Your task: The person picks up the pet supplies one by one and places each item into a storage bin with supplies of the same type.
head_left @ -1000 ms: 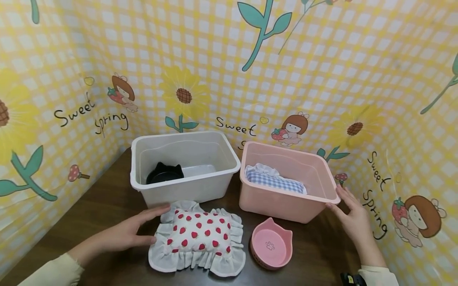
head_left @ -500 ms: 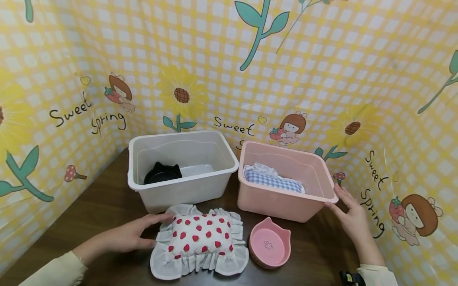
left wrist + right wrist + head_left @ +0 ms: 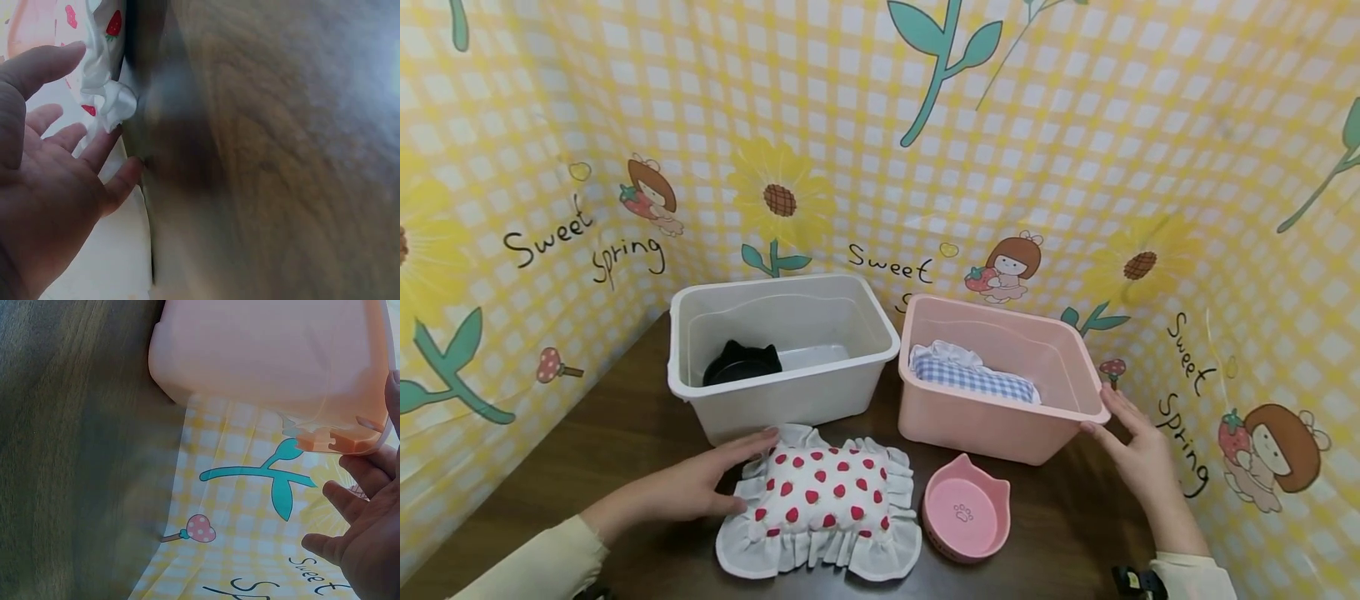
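In the head view, a white pillow point(image 3: 826, 492) printed with red strawberries and edged with a wide white ruffle lies on the table. My left hand point(image 3: 696, 483) is at its left side, fingertips and thumb over the ruffle. The left wrist view shows that hand point(image 3: 56, 162) with fingers spread beside the frill. My right hand point(image 3: 1138, 454) touches the front right corner of a pink bin point(image 3: 981, 425), thumb at the front and fingers along the side. Seen from the right wrist, its fingers point(image 3: 340, 550) are spread below the rim. A blue-checked pillow point(image 3: 973, 379) lies inside that bin.
Left of the pink bin stands a white bin point(image 3: 790, 400) holding a black cat-eared bowl point(image 3: 742, 362). A pink cat-eared bowl point(image 3: 967, 512) with a paw print sits right of the strawberry pillow. Yellow-checked printed cloth point(image 3: 865, 150) surrounds the dark wooden table point(image 3: 610, 417).
The strawberry pillow has shifted slightly right and turned a little, and my left hand has moved right along with it. My right hand stays at the pink bin's corner.
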{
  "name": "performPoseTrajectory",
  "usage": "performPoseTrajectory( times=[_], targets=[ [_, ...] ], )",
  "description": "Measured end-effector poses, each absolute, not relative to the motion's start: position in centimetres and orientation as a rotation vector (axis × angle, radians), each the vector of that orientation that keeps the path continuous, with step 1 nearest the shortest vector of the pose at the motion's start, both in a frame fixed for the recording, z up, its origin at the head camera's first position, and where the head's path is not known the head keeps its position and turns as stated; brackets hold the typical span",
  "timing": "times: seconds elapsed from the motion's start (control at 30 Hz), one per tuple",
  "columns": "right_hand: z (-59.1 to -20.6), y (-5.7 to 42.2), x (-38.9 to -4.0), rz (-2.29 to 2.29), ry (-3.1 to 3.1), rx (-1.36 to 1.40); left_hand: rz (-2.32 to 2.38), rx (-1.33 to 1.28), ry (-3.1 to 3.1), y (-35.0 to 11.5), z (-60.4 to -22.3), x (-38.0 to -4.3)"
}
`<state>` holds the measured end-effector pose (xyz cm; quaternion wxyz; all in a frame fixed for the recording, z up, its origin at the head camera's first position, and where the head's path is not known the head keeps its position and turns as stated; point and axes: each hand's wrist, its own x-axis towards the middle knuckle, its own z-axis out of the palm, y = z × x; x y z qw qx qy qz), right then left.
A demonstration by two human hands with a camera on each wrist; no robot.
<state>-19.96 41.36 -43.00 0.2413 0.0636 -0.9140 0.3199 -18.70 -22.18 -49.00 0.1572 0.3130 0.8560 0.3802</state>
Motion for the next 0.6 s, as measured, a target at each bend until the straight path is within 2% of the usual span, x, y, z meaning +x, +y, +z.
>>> performPoseTrajectory(
  times=[0.6],
  targets=[
    [-42.3, 41.3, -19.8, 0.895, -2.547, 0.108, 0.947, 0.768, 2.638, -20.0, -50.0, -19.8]
  ],
)
